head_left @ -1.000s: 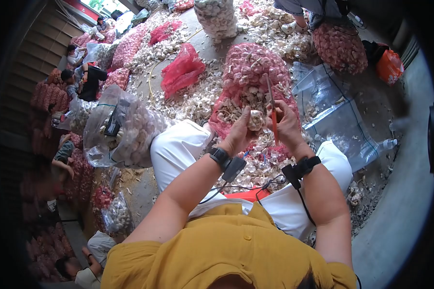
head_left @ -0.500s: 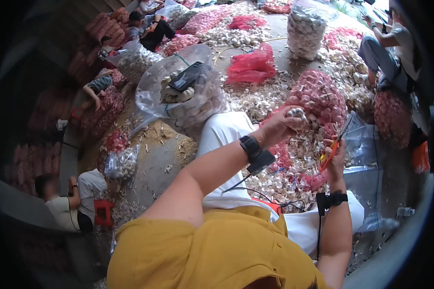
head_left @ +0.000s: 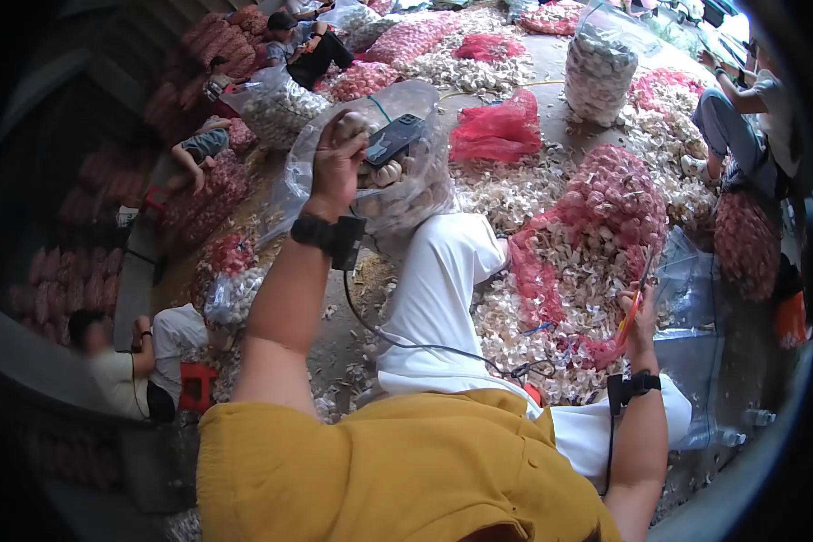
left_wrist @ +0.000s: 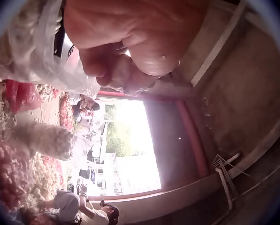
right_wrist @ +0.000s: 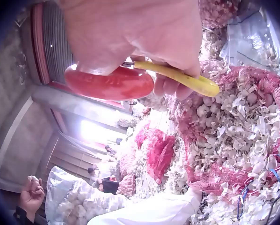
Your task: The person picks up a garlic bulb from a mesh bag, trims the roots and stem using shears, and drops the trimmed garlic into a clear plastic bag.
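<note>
Your left hand is pinching a garlic bulb by the clear bag, its stem's direction too small to tell. A phone is lying on the bag's bulbs, partly covering them. Your right hand is gripping scissors lengthwise, blades pointing away from you, near the pink mesh sack.

Glaring red-framed opening, dim brown wall, grey floor

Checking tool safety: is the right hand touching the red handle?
Touching. The right wrist view shows the right hand gripping the red handle, skin directly against it.
</note>
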`<act>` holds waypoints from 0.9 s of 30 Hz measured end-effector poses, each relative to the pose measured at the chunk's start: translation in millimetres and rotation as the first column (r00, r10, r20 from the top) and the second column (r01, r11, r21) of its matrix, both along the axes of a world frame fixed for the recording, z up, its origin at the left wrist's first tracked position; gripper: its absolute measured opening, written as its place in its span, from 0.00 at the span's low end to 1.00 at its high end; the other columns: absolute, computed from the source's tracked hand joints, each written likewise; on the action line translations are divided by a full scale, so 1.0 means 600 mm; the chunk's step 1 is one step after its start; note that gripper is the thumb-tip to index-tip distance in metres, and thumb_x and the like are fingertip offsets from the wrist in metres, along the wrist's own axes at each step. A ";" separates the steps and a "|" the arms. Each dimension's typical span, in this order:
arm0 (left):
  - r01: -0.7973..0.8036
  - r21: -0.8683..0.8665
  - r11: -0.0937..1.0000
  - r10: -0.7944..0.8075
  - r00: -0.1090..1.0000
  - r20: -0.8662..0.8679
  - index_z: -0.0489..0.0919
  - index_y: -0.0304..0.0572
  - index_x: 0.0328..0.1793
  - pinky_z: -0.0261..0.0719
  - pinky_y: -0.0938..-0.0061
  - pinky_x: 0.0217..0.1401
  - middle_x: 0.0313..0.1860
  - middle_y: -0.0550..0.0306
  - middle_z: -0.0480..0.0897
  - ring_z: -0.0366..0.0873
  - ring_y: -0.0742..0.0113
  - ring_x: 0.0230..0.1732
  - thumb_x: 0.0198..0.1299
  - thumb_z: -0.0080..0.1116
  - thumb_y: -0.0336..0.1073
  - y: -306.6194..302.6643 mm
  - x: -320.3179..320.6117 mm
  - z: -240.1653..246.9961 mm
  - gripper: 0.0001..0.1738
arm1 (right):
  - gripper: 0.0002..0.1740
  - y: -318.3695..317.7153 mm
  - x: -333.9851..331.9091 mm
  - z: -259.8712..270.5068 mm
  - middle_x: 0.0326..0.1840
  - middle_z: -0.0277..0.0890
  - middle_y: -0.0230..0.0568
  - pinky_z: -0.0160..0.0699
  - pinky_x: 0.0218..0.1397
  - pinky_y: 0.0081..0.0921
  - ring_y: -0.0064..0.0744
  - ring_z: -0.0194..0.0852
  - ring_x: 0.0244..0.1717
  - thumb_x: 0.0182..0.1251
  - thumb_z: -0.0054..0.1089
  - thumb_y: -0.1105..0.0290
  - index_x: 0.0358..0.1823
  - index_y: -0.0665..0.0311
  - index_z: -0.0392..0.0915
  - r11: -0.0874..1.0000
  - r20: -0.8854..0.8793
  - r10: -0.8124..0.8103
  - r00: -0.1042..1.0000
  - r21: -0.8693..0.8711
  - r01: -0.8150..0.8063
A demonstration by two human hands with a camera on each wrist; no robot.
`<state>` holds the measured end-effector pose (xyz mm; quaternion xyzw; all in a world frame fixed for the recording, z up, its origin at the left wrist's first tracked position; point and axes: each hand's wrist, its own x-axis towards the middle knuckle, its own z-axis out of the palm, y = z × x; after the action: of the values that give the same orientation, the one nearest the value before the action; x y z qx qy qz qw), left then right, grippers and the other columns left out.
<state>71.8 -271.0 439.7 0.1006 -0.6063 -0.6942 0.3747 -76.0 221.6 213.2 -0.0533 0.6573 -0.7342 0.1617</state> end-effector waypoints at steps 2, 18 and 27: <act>-0.010 0.060 0.998 0.007 0.999 0.042 0.74 0.52 0.56 0.75 0.81 0.37 0.42 0.62 0.79 0.77 0.70 0.37 0.54 0.58 0.22 -0.036 0.031 -0.004 0.23 | 0.20 0.002 -0.002 -0.014 0.34 0.72 0.29 0.62 0.24 0.13 0.15 0.62 0.23 0.60 0.57 0.71 0.54 0.59 0.64 1.000 0.027 0.030 0.999 -0.004 -0.030; -0.034 -0.317 0.948 0.211 0.813 0.543 0.73 0.43 0.54 0.75 0.78 0.39 0.46 0.60 0.78 0.75 0.72 0.38 0.57 0.62 0.32 -0.085 0.092 -0.020 0.19 | 0.19 0.004 -0.010 -0.048 0.30 0.67 0.25 0.60 0.23 0.13 0.13 0.61 0.24 0.61 0.60 0.69 0.51 0.59 0.64 0.990 0.093 0.129 0.987 0.049 -0.134; 0.230 -0.654 0.721 0.424 0.600 0.678 0.68 0.37 0.60 0.77 0.70 0.47 0.55 0.53 0.75 0.78 0.64 0.47 0.49 0.67 0.30 -0.079 0.104 -0.024 0.30 | 0.19 0.000 -0.005 -0.048 0.30 0.65 0.24 0.58 0.27 0.12 0.12 0.59 0.26 0.60 0.61 0.70 0.50 0.61 0.66 0.984 0.083 0.144 0.986 0.091 -0.151</act>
<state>134.0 -318.3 425.4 0.2876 -0.9102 -0.2749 0.1149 -79.3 221.5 184.5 -0.0659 0.6799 -0.6888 0.2430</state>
